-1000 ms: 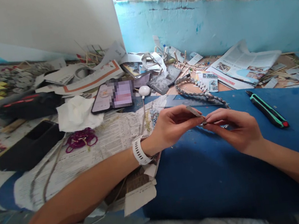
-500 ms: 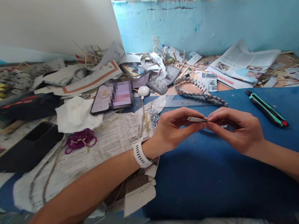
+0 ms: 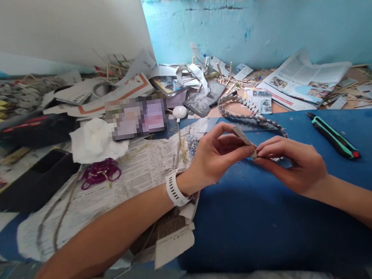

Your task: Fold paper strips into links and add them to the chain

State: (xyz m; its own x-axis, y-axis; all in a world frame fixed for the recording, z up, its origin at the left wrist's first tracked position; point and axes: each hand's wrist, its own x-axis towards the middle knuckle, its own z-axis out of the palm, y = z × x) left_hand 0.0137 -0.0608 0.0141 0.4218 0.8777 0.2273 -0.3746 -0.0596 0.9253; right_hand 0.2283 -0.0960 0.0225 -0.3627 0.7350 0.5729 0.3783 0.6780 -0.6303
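A small folded paper strip (image 3: pixel 242 137), greyish, is pinched between the thumb and fingers of my left hand (image 3: pixel 214 158), tilted up toward the left. My right hand (image 3: pixel 295 163) has its thumb and fingers pressed together at the strip's lower end, and the fingertips of both hands nearly meet there. Just behind the hands lies a long chain of folded paper links (image 3: pixel 250 114), curving over the blue table (image 3: pixel 271 229); its near end is partly hidden by my right hand.
A green and black cutter (image 3: pixel 334 136) lies to the right. Newspaper, a white tissue (image 3: pixel 96 140), purple cord (image 3: pixel 100 173), a black case (image 3: pixel 34 181) and a phone-like device (image 3: pixel 153 115) are at the left. Paper scraps and thin sticks line the wall.
The paper strip has turned from nearly flat to steeply tilted, showing its broad side. My left fingers have shifted with it; my right hand has moved slightly down.
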